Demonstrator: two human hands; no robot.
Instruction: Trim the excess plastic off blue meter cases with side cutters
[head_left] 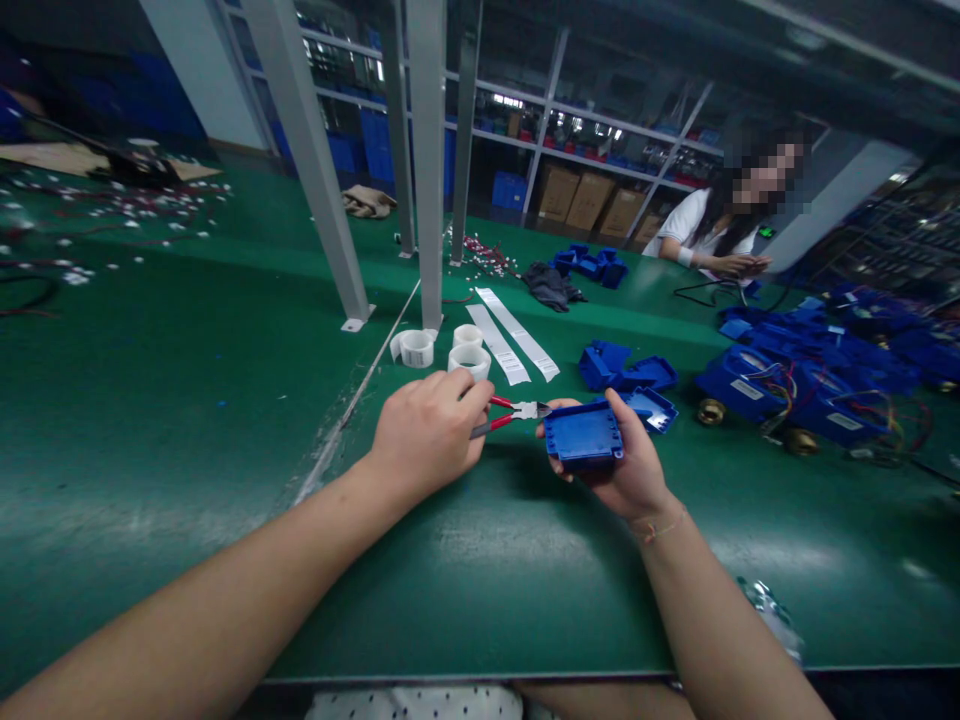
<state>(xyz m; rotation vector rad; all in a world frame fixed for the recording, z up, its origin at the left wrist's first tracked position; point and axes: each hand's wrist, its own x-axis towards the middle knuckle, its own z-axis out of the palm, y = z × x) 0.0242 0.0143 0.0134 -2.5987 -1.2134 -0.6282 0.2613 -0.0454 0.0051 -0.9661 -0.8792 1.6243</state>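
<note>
My left hand (427, 425) is closed round the red and grey handles of a pair of side cutters (517, 410). Their metal jaws reach the upper left corner of a blue plastic housing (583, 435). That housing, a shallow open shell, is gripped by my right hand (634, 460), with the thumb along its right side and fingers underneath. Just beyond my left hand stand rolls of white labels (469, 358). Behind the housing lie more blue plastic shells (626, 368), apart from my hands.
Two label strips (517, 335) lie flat beyond the rolls. Grey metal posts (431, 180) rise from the green table (225, 420). Blue units with brass fittings (780, 390) crowd the right side. Across the table sits a person (701, 225). A clear plastic bag (772, 615) lies near the front edge.
</note>
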